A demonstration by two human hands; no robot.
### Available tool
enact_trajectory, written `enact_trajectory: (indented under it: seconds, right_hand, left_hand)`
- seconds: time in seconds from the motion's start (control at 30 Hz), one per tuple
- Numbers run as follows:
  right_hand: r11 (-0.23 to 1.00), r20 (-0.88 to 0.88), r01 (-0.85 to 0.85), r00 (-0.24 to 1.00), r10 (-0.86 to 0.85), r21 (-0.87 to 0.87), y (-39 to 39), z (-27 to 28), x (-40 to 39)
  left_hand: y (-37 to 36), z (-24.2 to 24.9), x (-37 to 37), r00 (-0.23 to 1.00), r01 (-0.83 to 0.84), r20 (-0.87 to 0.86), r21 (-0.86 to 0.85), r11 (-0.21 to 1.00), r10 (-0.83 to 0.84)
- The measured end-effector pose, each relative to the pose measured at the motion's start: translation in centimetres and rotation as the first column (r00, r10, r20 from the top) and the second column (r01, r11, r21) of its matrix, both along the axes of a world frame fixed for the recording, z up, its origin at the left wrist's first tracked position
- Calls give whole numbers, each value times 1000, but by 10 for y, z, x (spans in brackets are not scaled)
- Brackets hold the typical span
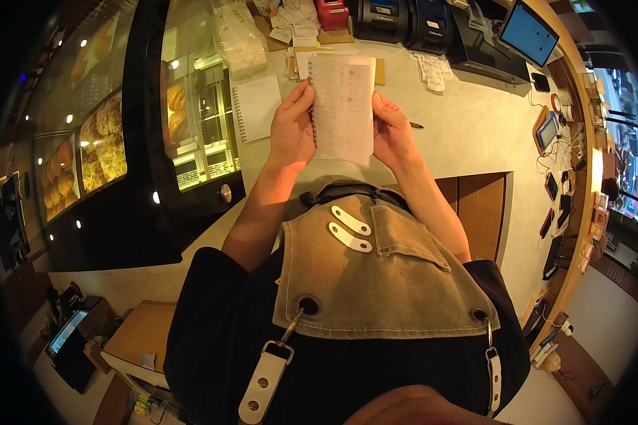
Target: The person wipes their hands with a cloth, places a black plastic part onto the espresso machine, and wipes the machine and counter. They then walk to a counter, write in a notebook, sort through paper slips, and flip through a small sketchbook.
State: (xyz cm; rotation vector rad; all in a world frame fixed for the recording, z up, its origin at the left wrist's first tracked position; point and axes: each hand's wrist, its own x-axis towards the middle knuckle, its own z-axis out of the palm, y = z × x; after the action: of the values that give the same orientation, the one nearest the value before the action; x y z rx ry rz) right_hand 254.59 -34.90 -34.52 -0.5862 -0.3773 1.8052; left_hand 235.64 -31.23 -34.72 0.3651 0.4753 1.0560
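head view shows both hands holding a spiral notepad (342,106) up over the pale counter (475,127); left hand (291,131) curls around its bound left edge, right hand (392,131) grips the right edge, thumb on the page; a second notepad (256,106) lies beside the pastry display case (99,149); receipts (431,71) sit near the printers (404,21).
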Motion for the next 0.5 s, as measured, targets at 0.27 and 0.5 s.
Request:
enact_trajectory:
  seconds: [0.27, 0.5]
  right_hand:
    - [998, 29, -1, 1000, 3, -55, 1, -2, -11]
    - [993, 343, 117, 932, -121, 31, 1, 4, -7]
  left_hand:
    - [-7, -25, 5, 852, 194, 515, -139, 971, -96]
    - [-9, -27, 12, 972, 20, 231, -222, 975, 33]
